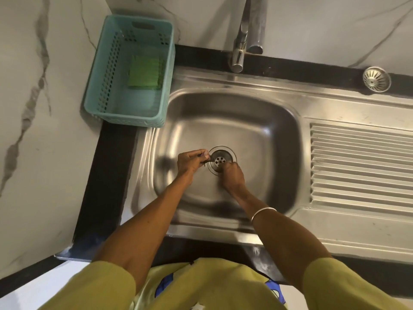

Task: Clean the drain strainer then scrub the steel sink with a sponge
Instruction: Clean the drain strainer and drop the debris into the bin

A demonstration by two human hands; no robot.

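The steel sink [268, 121] fills the middle of the view, with its round drain [221, 158] at the bottom of the basin. My left hand [192, 161] is at the drain's left edge and pinches a small dark bit of debris. My right hand [231, 175] lies at the drain's near edge with its fingers curled down at the rim; what they hold is hidden. The drain strainer [376, 79] sits on the black counter at the far right. A green sponge [145, 73] lies in the teal basket [111, 63].
The tap [242, 41] rises behind the basin. A ribbed draining board [362, 166] lies to the right. The basket stands on the black counter [107, 175] against the marble wall at the left.
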